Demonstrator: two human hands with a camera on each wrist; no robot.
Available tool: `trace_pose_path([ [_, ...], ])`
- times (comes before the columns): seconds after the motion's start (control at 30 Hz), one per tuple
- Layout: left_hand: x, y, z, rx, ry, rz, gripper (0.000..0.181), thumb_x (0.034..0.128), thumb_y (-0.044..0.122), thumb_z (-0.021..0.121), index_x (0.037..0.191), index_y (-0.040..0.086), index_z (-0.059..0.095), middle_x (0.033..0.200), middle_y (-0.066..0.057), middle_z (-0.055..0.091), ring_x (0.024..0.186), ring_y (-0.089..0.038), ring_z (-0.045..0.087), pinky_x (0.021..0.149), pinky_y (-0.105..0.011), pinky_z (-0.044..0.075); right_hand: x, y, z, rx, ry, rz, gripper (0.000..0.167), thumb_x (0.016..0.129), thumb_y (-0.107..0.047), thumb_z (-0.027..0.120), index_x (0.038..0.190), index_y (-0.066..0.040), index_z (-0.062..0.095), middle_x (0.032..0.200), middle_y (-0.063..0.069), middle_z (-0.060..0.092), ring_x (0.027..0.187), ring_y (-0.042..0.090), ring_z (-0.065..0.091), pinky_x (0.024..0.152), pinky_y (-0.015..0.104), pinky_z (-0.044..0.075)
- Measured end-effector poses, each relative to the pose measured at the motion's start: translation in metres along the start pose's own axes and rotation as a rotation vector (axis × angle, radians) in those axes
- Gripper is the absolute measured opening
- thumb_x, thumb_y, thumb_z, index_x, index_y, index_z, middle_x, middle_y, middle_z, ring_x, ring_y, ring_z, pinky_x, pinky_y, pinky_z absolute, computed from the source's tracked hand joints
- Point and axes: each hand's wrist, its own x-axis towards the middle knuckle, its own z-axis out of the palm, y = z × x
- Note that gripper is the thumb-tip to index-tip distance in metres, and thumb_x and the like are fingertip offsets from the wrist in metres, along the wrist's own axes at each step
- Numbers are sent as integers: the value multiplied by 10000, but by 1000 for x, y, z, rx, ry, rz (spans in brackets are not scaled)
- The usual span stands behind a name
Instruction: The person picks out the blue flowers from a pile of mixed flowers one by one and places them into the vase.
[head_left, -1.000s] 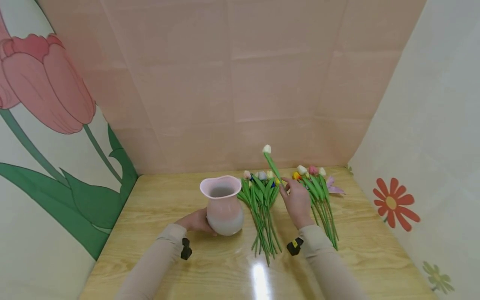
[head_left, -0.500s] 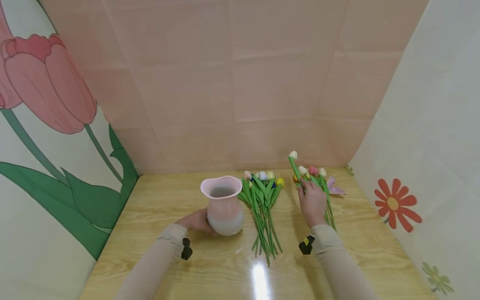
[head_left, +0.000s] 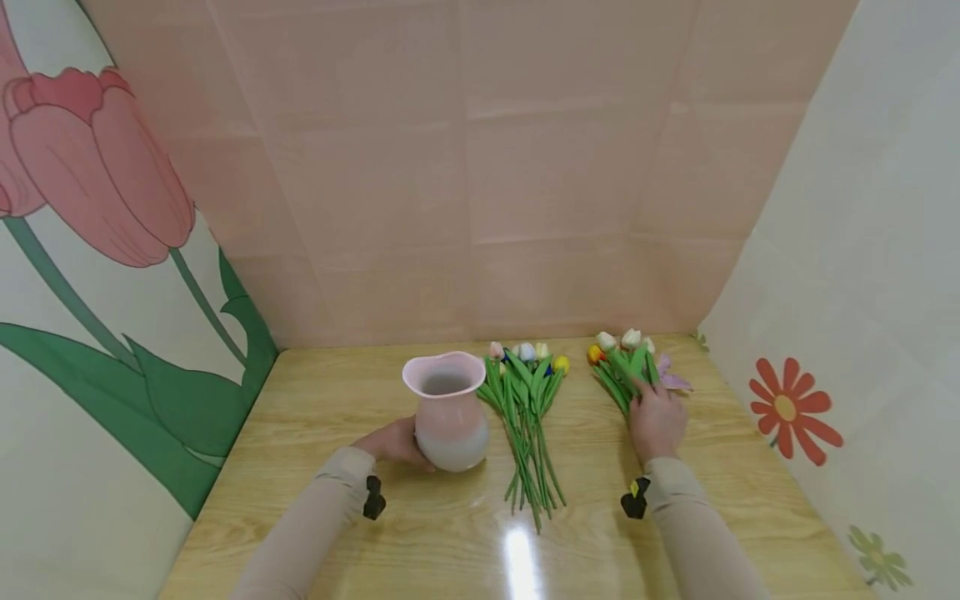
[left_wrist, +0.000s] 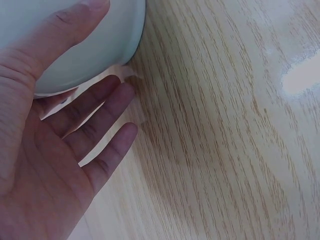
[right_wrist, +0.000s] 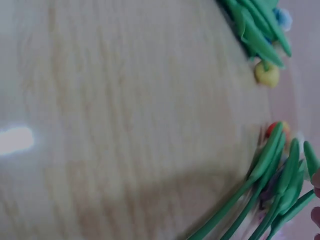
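Wood [head_left: 581, 442] parts two tulip bunches [head_left: 528, 408] near the table's back edge [head_left: 360, 347]; left, one vase [head_left: 450, 425] meets my left hand [head_left: 393, 442], fingers [left_wrist: 114, 154] apart. Whether my right hand [head_left: 657, 421] pinches the right bunch [head_left: 628, 368], I can't tell.

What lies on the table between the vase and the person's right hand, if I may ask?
In the head view, the left bunch of flowers lies between the vase and the right hand.
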Motion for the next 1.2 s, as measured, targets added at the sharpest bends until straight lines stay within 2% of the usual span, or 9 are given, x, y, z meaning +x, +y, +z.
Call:
trace_pose_path([
  [0.17, 0, 0, -1, -2, 2, 7, 880, 691, 144, 878, 1427, 60, 403, 1407, -115, 500, 1245, -254, 493, 1049, -459, 398, -4, 11, 2, -5, -48, 15, 343, 851, -93, 670, 1192, -132, 679, 1143, 211, 639, 931, 474, 553, 786, 597, 395],
  [0.3, 0, 1, 0, -1, 6, 6, 881, 694, 129, 874, 1432, 55, 398, 1408, -121, 499, 1243, -257, 495, 1046, -456, 401, -9, 18, 2, -28, -139, 21, 354, 885, -125, 645, 1239, -131, 648, 1208, 242, 605, 1022, 484, 526, 822, 615, 376],
  [0.47, 0, 0, 2, 16, 7, 8, 890, 690, 142, 878, 1434, 51, 400, 1405, -121, 502, 1225, -248, 505, 1034, -438, 411, -16, 23, 1, -53, -217, 40, 382, 911, -150, 618, 1293, -138, 612, 1239, 247, 581, 1041, 493, 509, 817, 633, 373],
  [0.63, 1, -3, 2, 15, 3, 8, 918, 686, 172, 884, 1448, 59, 385, 1421, -114, 489, 1246, -247, 491, 1047, -449, 397, -19, 26, 3, -54, -209, 41, 369, 923, -176, 602, 1291, -142, 615, 1253, 252, 565, 1043, 491, 492, 790, 632, 367],
  [0.87, 1, -3, 1, 23, 7, 9, 910, 683, 167, 885, 1442, 72, 393, 1410, -99, 499, 1233, -234, 497, 1046, -446, 400, -15, 20, 3, 4, -136, 52, 356, 925, -219, 589, 1265, -115, 617, 1339, 237, 515, 1151, 505, 460, 889, 667, 338],
  [1.03, 0, -2, 1, 1, 6, 17, 880, 687, 129, 877, 1425, 50, 403, 1388, -114, 512, 1211, -239, 508, 1031, -440, 411, -7, 6, 1, 31, -94, 19, 478, 905, -245, 616, 1345, -72, 542, 1375, 247, 489, 1197, 478, 468, 946, 658, 346],
  [1.2, -1, 1, 1, -13, 0, 17, 890, 698, 108, 866, 1440, 47, 378, 1411, -121, 489, 1238, -250, 490, 1042, -450, 400, 0, -12, -2, 13, -144, -38, 615, 921, -308, 599, 1454, -75, 400, 1425, 286, 410, 1275, 474, 392, 986, 667, 313],
])
